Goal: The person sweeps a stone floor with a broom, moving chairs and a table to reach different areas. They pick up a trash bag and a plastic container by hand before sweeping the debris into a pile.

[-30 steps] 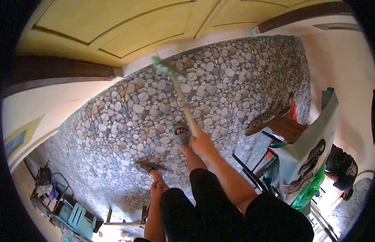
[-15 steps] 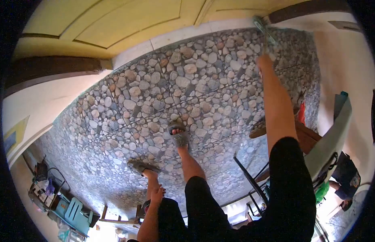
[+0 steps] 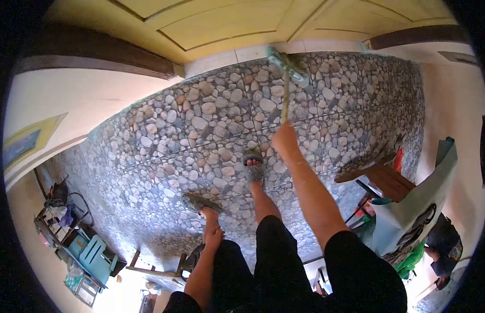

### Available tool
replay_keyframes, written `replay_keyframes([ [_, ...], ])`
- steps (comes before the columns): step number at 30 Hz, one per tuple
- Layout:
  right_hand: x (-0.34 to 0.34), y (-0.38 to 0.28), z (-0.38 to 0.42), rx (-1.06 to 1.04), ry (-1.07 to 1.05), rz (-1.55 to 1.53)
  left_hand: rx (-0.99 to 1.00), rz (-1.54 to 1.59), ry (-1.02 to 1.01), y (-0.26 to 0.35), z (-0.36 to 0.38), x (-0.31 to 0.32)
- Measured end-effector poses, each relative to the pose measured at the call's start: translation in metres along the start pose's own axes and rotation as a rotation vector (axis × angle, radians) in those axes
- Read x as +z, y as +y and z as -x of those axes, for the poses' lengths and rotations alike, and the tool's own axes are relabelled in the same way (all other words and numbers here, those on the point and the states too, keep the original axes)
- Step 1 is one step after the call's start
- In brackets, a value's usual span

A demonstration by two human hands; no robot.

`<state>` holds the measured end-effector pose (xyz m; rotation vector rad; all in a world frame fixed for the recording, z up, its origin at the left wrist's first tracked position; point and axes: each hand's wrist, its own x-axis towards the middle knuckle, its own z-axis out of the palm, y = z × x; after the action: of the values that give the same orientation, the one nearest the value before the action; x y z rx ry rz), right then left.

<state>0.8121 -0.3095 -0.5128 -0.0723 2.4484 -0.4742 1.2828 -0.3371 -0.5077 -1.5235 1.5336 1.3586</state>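
Observation:
My right hand (image 3: 285, 142) is wrapped round the thin handle of a brush (image 3: 288, 67) with a greenish-grey head. The brush head lies on the pebble-patterned floor (image 3: 216, 125), close to the white sill below the yellow door (image 3: 227, 23). My left hand (image 3: 214, 237) rests by my left knee and lower leg; its fingers look curled, but what they hold, if anything, is too small to make out.
A wooden piece (image 3: 380, 180) and a draped grey-green cloth (image 3: 414, 208) stand at the right. Beyond them is another person (image 3: 445, 242). A light-blue chair (image 3: 96, 255) is at the lower left. Slippers (image 3: 253, 167) are on my feet.
My right hand and the brush have moved left along the sill, and the arm is bent closer in. The camera view has shifted too. My left hand stays at my leg.

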Motion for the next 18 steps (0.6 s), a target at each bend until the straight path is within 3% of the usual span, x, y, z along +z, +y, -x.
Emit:
replay_keyframes([
  [2,0.015,-0.05,0.026,0.025,-0.063,-0.036,-0.16,0.461,-0.097,-0.043,-0.013,0.009],
  [4,0.044,-0.083,0.042,0.021,-0.092,-0.067,-0.13,0.509,-0.091,-0.036,0.001,0.004],
  [6,0.077,-0.106,0.062,-0.262,-0.096,0.139,-0.082,0.589,-0.082,-0.056,0.01,-0.001],
  [7,0.086,-0.114,0.075,-0.271,-0.107,0.145,-0.09,0.601,-0.075,-0.05,0.02,-0.012],
  [9,0.104,-0.129,0.104,-0.3,-0.238,0.186,-0.102,0.219,0.038,-0.042,0.037,-0.035],
  [10,0.116,-0.132,0.122,-0.313,-0.25,0.199,-0.125,0.636,0.048,-0.067,0.033,-0.029],
  [15,0.227,-0.124,0.23,-0.649,-0.303,0.475,-0.247,0.876,0.052,-0.073,0.036,-0.054],
  [17,0.243,-0.169,0.283,-0.338,-0.447,0.232,-0.221,1.014,0.002,-0.088,0.035,-0.056],
  [18,0.302,-0.165,0.298,-0.567,-0.457,0.478,-0.148,1.006,0.018,-0.096,0.036,-0.054],
])
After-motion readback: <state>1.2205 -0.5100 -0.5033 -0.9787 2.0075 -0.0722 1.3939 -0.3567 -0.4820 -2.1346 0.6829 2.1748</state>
